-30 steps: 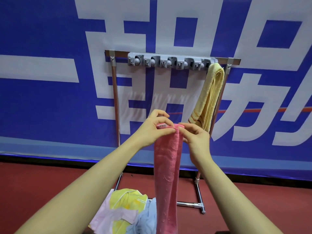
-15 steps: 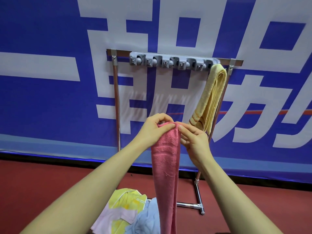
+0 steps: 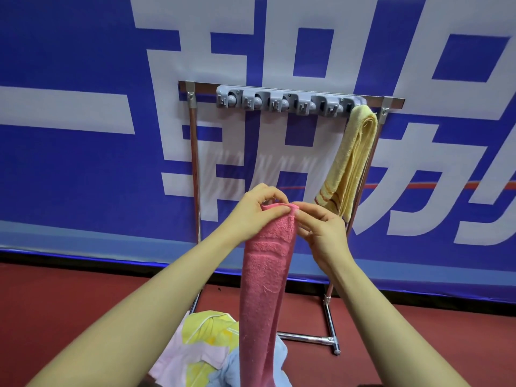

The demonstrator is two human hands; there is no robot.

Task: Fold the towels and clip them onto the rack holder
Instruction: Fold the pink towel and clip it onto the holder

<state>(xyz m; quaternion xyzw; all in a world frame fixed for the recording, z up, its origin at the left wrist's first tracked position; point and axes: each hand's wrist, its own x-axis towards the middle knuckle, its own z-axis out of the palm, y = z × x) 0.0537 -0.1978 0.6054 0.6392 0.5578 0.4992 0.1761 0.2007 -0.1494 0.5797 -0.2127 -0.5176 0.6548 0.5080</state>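
A pink towel (image 3: 264, 277) hangs in a long narrow fold in front of me. My left hand (image 3: 252, 210) pinches its top edge from the left, and my right hand (image 3: 324, 230) pinches the same edge from the right. Above stands the grey clip holder (image 3: 287, 101) on the metal rack (image 3: 194, 163), with several clips free. A folded yellow towel (image 3: 349, 160) hangs from the rightmost clip. The pink towel's top lies well below the clips.
A pile of towels (image 3: 206, 350), yellow, light pink and light blue, lies at the rack's foot under my arms. The rack's base bar (image 3: 310, 337) rests on the red floor (image 3: 55, 297). A blue and white banner (image 3: 83, 135) covers the wall behind.
Both hands have kept the pink towel's top edge and lifted it slightly; my fingers have shifted along the edge, and the towel hangs in a tighter fold.
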